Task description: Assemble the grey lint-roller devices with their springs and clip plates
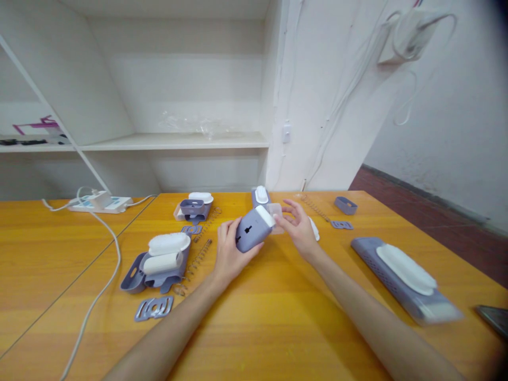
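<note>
My left hand (234,243) is wrapped round a grey-purple plastic housing (254,232) with small dark slots on its face, held tilted above the table. A white piece (264,216) covers its upper right end. My right hand (299,227) pinches a translucent plastic cap (274,210) at that white end; whether the cap touches it I cannot tell. Partly hidden behind my right hand lies a white oval part (314,229). Beyond the held housing stands another grey-purple housing (261,196) with a white piece on it.
On the left lie grey-purple and white parts (166,259), springs (198,259) and a flat bracket (154,308). A large housing (400,275) lies right, near a dark flat object (494,320). A grey-purple ring (346,205) sits far right. A white cable (105,288) crosses from the power strip (101,202).
</note>
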Motion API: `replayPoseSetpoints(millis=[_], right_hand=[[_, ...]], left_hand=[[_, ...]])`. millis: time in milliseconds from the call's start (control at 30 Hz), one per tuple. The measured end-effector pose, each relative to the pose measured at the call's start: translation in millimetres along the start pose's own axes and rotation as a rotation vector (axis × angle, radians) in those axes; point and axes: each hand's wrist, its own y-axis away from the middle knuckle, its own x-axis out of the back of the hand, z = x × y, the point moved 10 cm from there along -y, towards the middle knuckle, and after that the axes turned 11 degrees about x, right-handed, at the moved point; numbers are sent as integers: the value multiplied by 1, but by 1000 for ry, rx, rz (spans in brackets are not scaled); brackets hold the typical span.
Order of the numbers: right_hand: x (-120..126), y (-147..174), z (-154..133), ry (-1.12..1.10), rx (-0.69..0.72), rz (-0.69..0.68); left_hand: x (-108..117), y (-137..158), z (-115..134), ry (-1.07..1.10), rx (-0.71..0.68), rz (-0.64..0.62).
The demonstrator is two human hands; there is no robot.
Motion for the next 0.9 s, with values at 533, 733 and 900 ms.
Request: replayPoseSetpoints(millis=[533,733,900], right_hand=[[6,28,9,276,80,-5],[4,26,11,279,54,-118],[-11,30,0,318,52,-351]], left_hand=[[-18,15,23,-141,-237,-132],[-19,14,24,-107,-225,-168],[-18,11,19,-41,-189,-185]])
